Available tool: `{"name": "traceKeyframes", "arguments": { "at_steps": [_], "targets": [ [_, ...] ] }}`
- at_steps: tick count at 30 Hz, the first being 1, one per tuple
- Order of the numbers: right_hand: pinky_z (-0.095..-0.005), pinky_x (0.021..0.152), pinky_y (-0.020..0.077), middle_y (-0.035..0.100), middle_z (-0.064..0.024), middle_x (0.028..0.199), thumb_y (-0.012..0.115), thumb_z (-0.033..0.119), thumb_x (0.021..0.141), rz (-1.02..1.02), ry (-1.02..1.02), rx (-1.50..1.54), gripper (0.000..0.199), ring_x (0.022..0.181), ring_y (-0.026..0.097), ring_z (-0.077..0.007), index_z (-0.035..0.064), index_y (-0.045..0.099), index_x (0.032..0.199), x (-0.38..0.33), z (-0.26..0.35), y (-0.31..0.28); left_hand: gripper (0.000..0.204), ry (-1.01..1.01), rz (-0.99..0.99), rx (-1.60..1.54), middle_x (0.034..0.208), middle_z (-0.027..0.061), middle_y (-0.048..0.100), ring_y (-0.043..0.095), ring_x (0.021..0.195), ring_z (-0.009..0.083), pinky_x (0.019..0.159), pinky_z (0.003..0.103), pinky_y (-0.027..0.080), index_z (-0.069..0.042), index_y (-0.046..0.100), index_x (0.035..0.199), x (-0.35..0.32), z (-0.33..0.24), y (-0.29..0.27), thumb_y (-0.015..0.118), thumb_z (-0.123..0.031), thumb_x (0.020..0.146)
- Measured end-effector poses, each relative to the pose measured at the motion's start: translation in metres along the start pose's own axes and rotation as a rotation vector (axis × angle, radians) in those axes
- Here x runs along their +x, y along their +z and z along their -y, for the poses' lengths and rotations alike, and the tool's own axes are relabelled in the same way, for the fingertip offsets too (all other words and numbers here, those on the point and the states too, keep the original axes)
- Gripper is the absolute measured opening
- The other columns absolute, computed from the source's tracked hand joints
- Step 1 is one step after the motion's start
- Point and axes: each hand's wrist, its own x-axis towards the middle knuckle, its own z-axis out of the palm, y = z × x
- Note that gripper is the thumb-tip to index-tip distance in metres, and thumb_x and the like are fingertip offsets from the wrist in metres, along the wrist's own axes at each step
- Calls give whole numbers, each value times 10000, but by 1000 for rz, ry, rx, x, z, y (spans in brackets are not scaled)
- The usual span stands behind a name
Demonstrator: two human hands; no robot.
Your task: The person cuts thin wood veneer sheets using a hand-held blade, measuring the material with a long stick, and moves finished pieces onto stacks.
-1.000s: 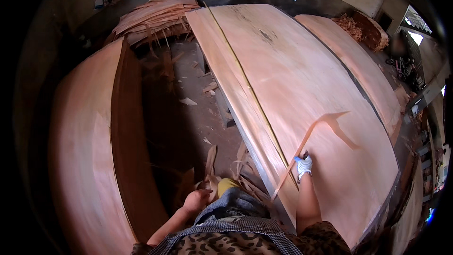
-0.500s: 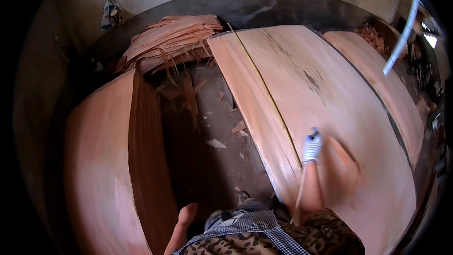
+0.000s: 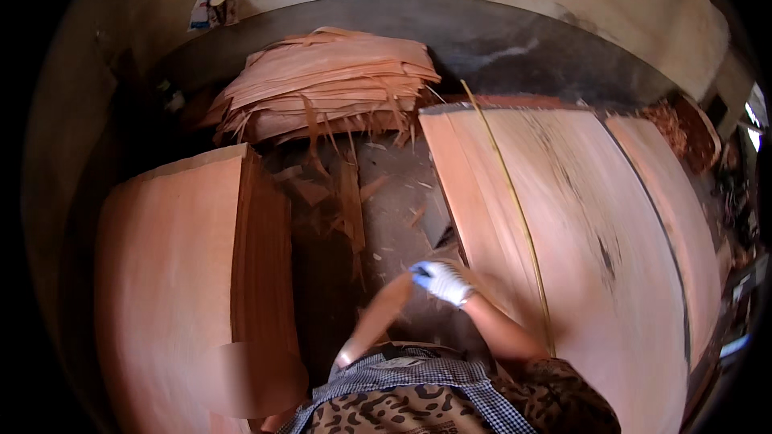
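At the far left stood a tall stack of pale pink wood sheets (image 3: pixel 169 265), and a blurred patch covered its near lower part. The left forearm (image 3: pixel 279 419) just showed beneath that blur; the left hand could not be made out, so whether its grip was clenched or released could not be told. Behind, against the wall, lay a ragged heap of sheets (image 3: pixel 338 84), with wood scraps (image 3: pixel 351 201) on the floor in front. Near the middle, a thin wood strip (image 3: pixel 379 315) slanted from the person's waist up to the right hand (image 3: pixel 442 280), gloved in white and blue, its grip closed around the strip's upper end. To the right, a yellow rod (image 3: pixel 516 201) lay lengthwise on a broad stack (image 3: pixel 595 249), beside a narrower stack (image 3: pixel 675 193).
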Motion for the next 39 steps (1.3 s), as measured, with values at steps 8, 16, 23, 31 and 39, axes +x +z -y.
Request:
{"name": "traceKeyframes", "arguments": {
  "at_steps": [8,16,23,31,39],
  "targets": [
    [-212,346,288,433,57,559,478,236,875,-526,448,1662,142,405,382,-65,135,575,897,70,-28,-102,250,436,-504,-653,850,128,627,598,781,245,681,327,453,-34,627,907,172,-177,-378,543,-250,811],
    [-253,531,422,542,-14,716,543,133,813,-355,588,858,209,636,526,-116,68,588,1007,304,-73,-111,293,408,-285,-768,911,89,629,590,849,167,750,278,448,-47,588,1043,307,-224,-534,528,-235,827],
    [-205,522,441,615,-72,924,481,161,868,178,342,737,283,654,573,-100,36,516,1120,530,-28,-185,259,297,-235,-1509,683,18,568,521,571,94,478,233,415,-33,575,1007,387,-200,-662,526,-230,846],
    [-211,555,439,614,-58,865,500,124,860,-199,586,816,230,654,561,-108,13,537,1057,661,-94,-186,395,541,-148,-1883,958,69,559,553,854,178,701,286,465,-49,442,1149,571,-307,-943,532,-288,847],
    [-221,498,443,598,-76,835,525,121,843,-404,870,945,231,604,563,-139,8,516,1044,763,-114,-216,363,-83,-56,-2278,911,50,531,506,842,198,764,428,453,-76,455,1018,752,-329,-1034,514,-385,836]
  ]
}}
